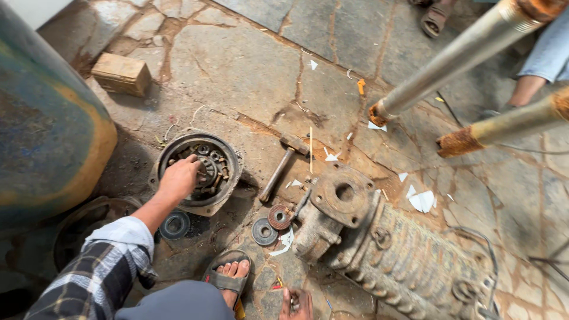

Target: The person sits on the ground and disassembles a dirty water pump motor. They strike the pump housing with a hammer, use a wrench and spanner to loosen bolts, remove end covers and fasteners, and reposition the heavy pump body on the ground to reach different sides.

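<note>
My left hand [179, 178] reaches into the round metal housing [198, 172] on the stone floor [249, 71], at about ten o'clock from my sandalled foot [230, 275]; the fingers are curled loosely down on the bolts and small parts [214, 168] inside, but I cannot tell if they pinch one. My right hand [297, 303] is low at six o'clock, closed around a small thing which I cannot recognise. A hammer [284, 161] lies at two o'clock from the housing, and the ribbed grey pump body [391, 252] lies at four o'clock, with two washers [272, 224] just beside its flange.
</note>
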